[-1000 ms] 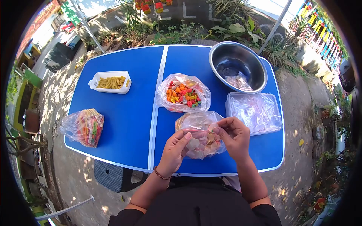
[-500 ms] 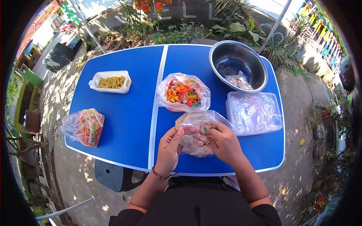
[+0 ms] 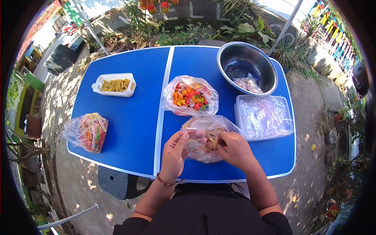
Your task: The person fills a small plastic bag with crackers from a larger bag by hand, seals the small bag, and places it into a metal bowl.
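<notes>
My left hand pinches a small clear bag with a red line along its top and round pale pieces inside. My right hand is closed at the right of it, with fingertips pressed together over the larger clear bag of round pale and pink pieces; what those fingers hold is too small to make out. Just beyond lies an open plastic bag of orange, red, yellow and green pieces.
On the blue table stand a white tub of yellowish sticks, a bag of colourful wrapped pieces, a metal bowl holding small packets, and a clear box of plastic bags. A dark stool is below.
My right hand has shifted slightly right, away from the small bag, and its fingers have curled in. My left hand stays nearly in place with the small bag.
</notes>
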`<state>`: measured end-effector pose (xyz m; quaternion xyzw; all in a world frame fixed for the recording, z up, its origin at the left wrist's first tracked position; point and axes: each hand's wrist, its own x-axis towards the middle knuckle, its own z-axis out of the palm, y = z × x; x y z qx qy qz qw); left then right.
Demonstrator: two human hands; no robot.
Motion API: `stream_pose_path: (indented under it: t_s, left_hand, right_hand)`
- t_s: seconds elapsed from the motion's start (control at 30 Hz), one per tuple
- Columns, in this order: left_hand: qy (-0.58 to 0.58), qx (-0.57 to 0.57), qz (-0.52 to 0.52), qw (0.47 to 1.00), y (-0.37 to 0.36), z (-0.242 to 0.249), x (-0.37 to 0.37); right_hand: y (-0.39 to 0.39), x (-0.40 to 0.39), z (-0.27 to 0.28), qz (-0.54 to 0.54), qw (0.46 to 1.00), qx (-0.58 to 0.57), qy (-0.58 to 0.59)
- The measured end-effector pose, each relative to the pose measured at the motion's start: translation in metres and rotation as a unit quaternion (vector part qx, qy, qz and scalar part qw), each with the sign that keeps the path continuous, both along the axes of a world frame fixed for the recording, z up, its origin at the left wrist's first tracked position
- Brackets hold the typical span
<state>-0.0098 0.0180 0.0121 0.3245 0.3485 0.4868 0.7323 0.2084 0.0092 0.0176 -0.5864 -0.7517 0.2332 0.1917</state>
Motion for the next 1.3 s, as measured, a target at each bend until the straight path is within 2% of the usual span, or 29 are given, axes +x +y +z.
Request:
stream_pose_path:
  t_s: [0.23,0.43,0.63,1.03,1.13,1.23,1.3]
  left_hand:
    - [-0.001,0.010,0.006,1.000,0.001,-0.002,-0.002]
    - [0.000,0.004,0.004,1.000,0.002,0.001,-0.001]
    - [-0.003,0.006,0.001,1.000,0.001,0.003,0.000]
    - [-0.015,-0.001,-0.022,1.000,0.000,0.005,0.004]
    - [-0.017,-0.002,-0.030,0.999,0.000,0.005,0.004]
    - [-0.008,0.006,-0.043,0.999,-0.001,0.004,0.004]
    - [0.000,0.007,-0.045,0.999,-0.002,0.004,0.005]
  right_hand:
    - [0.004,0.001,-0.004,-0.050,0.996,0.072,0.034]
    - [0.006,-0.001,-0.007,-0.068,0.992,0.088,0.067]
    - [0.006,-0.002,-0.006,-0.066,0.990,0.126,0.006]
    - [0.001,-0.006,-0.013,-0.021,0.989,0.087,-0.116]
    - [0.001,-0.005,-0.005,-0.029,0.992,0.111,-0.044]
    - [0.003,0.003,0.002,-0.050,0.995,0.049,0.073]
    - [0.003,0.005,0.012,-0.047,0.989,0.065,0.123]
